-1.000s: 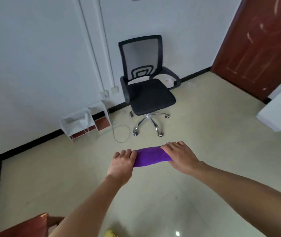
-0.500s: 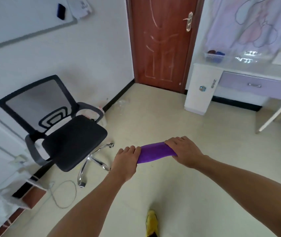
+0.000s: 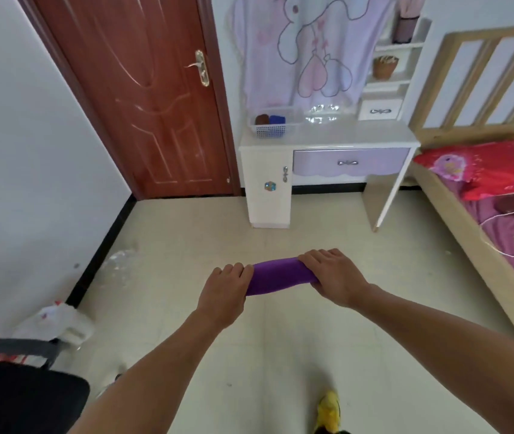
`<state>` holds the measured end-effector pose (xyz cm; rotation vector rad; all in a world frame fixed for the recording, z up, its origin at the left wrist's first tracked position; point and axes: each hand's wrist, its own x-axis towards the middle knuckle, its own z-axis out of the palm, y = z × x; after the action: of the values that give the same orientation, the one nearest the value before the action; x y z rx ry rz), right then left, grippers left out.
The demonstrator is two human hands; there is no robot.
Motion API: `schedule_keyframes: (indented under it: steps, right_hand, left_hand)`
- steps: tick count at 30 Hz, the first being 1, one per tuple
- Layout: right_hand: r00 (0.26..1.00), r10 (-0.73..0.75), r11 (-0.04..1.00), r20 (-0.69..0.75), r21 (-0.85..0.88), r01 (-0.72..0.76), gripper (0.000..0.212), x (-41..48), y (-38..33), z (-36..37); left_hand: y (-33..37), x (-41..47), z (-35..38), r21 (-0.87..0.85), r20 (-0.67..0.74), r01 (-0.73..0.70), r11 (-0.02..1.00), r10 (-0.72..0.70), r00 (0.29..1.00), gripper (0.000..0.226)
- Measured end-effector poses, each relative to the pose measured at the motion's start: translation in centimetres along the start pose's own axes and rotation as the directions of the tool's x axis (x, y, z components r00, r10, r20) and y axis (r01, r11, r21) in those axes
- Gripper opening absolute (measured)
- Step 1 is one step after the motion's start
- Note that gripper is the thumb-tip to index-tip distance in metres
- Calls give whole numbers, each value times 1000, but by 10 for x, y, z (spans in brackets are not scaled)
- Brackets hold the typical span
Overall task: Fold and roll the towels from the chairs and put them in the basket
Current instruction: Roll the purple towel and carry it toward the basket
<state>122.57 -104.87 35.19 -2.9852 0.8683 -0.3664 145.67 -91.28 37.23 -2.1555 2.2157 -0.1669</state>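
I hold a rolled purple towel (image 3: 277, 275) level in front of me, above the floor. My left hand (image 3: 226, 289) grips its left end and my right hand (image 3: 332, 277) grips its right end, fingers curled over the roll. A white mesh basket (image 3: 273, 128) stands on the left part of the white desk (image 3: 327, 136) ahead; a brown roll (image 3: 262, 119) and a blue roll (image 3: 277, 119) lie in it. The black office chair (image 3: 21, 393) is at the lower left, with no towel visible on its seat.
A brown door (image 3: 143, 98) stands shut to the left of the desk. A bed (image 3: 500, 198) with a red pillow runs along the right side. A white plastic bag (image 3: 58, 321) lies by the left wall. Beige tiled floor lies between me and the desk.
The view has swung right, from the chair and wall to the door, desk and bed. The chair has slid to the lower left corner. Both hands keep the same grip on the purple roll.
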Motion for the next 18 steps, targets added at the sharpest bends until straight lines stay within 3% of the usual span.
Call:
schedule_keyframes:
  steps: [10, 18]
  right_hand:
    - [999, 42, 999, -33, 33, -41, 48, 144, 210, 16]
    - [1000, 1, 999, 6, 45, -1, 45, 293, 303, 30]
  left_hand:
    - [-17, 261, 19, -103, 7, 3, 995, -3, 1000, 41]
    - [-83, 397, 27, -153, 18, 113, 982, -112, 994, 43]
